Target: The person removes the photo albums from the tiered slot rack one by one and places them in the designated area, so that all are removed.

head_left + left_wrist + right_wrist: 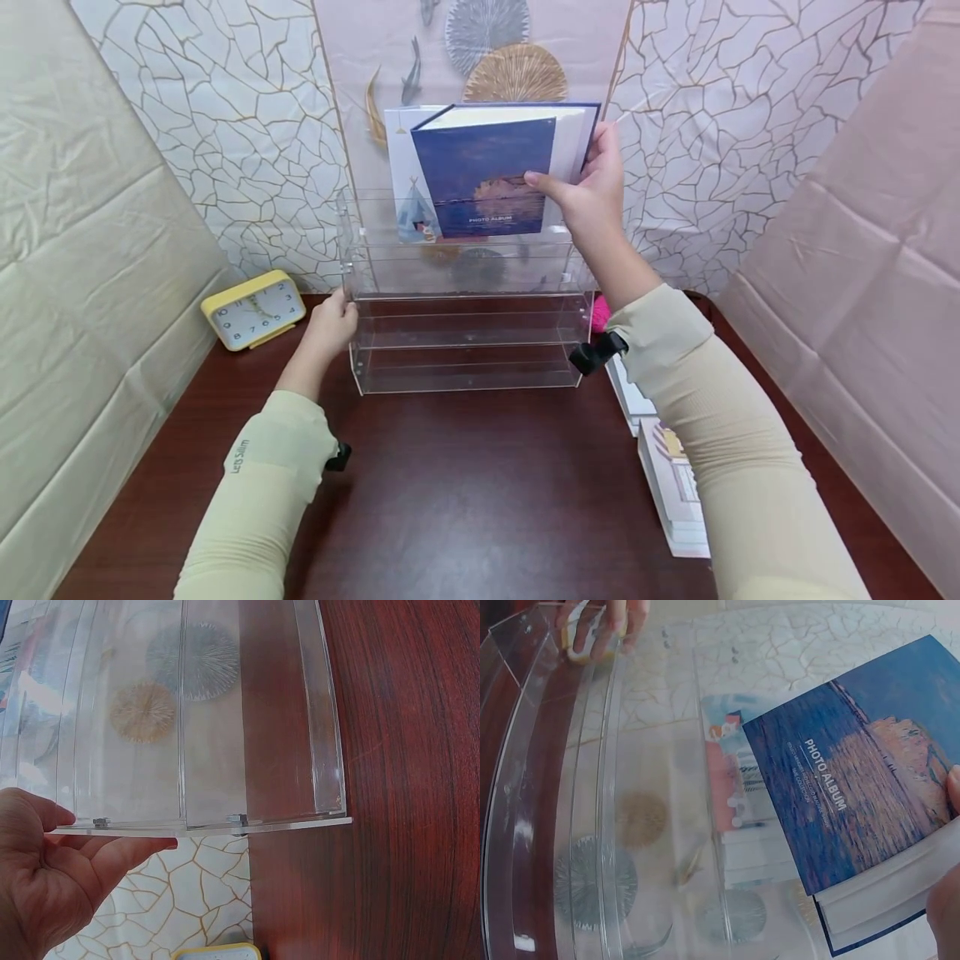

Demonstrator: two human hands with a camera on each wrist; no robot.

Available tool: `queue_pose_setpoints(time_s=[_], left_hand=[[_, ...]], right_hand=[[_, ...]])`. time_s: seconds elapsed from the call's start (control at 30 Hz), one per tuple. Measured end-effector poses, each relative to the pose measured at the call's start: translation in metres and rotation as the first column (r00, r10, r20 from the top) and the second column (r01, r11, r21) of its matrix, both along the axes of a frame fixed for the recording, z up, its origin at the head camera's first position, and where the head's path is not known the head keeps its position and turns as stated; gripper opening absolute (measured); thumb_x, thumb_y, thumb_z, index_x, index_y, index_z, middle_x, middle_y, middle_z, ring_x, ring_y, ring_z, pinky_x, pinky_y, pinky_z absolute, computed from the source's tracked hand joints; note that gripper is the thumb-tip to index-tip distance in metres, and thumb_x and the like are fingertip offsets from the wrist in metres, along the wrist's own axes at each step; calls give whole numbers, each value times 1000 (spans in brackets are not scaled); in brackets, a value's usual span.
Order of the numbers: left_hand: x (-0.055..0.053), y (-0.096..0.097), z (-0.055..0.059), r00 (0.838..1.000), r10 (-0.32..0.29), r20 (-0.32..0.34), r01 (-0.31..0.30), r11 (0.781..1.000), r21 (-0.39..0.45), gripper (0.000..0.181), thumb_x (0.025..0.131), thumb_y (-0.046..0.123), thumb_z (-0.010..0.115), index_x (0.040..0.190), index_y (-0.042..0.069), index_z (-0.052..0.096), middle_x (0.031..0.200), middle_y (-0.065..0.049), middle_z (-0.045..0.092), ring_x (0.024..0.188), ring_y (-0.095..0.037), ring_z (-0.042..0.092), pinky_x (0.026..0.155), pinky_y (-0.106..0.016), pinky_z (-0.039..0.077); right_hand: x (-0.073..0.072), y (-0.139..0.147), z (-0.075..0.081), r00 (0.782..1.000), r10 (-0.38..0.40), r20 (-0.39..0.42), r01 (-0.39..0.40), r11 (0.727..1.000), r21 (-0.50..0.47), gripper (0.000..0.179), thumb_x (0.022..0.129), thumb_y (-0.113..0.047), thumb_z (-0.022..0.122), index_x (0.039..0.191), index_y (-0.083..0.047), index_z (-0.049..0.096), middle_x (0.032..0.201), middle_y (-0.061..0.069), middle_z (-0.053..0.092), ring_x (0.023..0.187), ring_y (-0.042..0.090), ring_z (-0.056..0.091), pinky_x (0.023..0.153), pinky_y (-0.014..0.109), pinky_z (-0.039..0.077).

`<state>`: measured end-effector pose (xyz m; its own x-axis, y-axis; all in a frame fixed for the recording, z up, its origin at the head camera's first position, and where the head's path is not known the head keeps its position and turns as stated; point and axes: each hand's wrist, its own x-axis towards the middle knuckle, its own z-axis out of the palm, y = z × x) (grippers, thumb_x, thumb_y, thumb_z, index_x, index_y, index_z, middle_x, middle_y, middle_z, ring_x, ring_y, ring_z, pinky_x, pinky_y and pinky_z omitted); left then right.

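Observation:
A clear acrylic tiered rack [468, 340] stands on the dark wooden table. My left hand [332, 323] grips its left side panel, thumb on the inner face and fingers outside, as the left wrist view [56, 870] shows. My right hand [600, 187] holds a blue photo album [480, 179] by its right edge above the rack's upper tier, thumb across the front cover. White page edges show along the album's top. Behind it is a pale book with a tent picture [415, 208], mostly hidden. Whether the album touches the rack, I cannot tell.
A yellow-framed clock [255, 312] stands left of the rack. On the right lie a stack of white books [675, 492] and another white book [630, 396], partly behind my right arm. Something bright pink [601, 314] shows by the rack's right side. A patterned backdrop [240, 117] rises behind.

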<state>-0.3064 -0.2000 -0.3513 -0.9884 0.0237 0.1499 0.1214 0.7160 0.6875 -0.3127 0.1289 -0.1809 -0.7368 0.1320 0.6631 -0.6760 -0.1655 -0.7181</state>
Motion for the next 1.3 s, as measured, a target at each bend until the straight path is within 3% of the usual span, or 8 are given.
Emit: queue_pose_setpoints(time_s=[0.17, 0.33, 0.57, 1.0, 1.3], left_hand=[[0, 0, 0, 1000, 2, -9, -2, 1000, -8, 40, 98, 12, 34, 134, -5, 39, 124, -31, 51, 115, -41, 49, 93, -52, 39], [1, -1, 0, 1000, 0, -9, 0, 1000, -11, 39, 99, 13, 34, 133, -5, 40, 123, -30, 51, 111, -41, 50, 91, -52, 39], [2, -2, 1, 1000, -1, -3, 1, 1000, 0, 39, 99, 13, 33, 133, -5, 39, 123, -31, 50, 107, -40, 50, 89, -52, 39], [2, 1, 0, 1000, 9, -2, -9, 1000, -5, 39, 99, 12, 32, 132, -7, 40, 120, -32, 51, 105, -39, 50, 90, -51, 39], [4, 3, 3, 1000, 2, -16, -2, 1000, -13, 39, 98, 11, 33, 131, -8, 41, 119, -32, 52, 109, -43, 50, 90, -53, 39]], right_hand=[[4, 8, -5, 998, 28, -60, -33, 995, -89, 61, 59, 29, 69, 103, -3, 42, 103, 11, 55, 98, 25, 51, 83, 34, 45], [19, 16, -11, 994, 46, -104, -60, 988, -145, 58, 60, 29, 67, 102, -2, 42, 106, 14, 54, 99, 29, 53, 81, 35, 48], [33, 26, -27, 993, 63, -101, -74, 992, -106, 58, 62, 26, 67, 106, -3, 41, 107, 16, 55, 97, 31, 55, 79, 34, 50], [61, 48, -81, 997, 80, 21, -80, 997, 15, 54, 69, 28, 62, 104, -8, 43, 106, 15, 56, 97, 25, 57, 77, 31, 50], [79, 57, -113, 980, 52, 193, -56, 998, 17, 52, 70, 28, 60, 101, -10, 44, 101, 8, 60, 91, 18, 60, 72, 27, 51]])
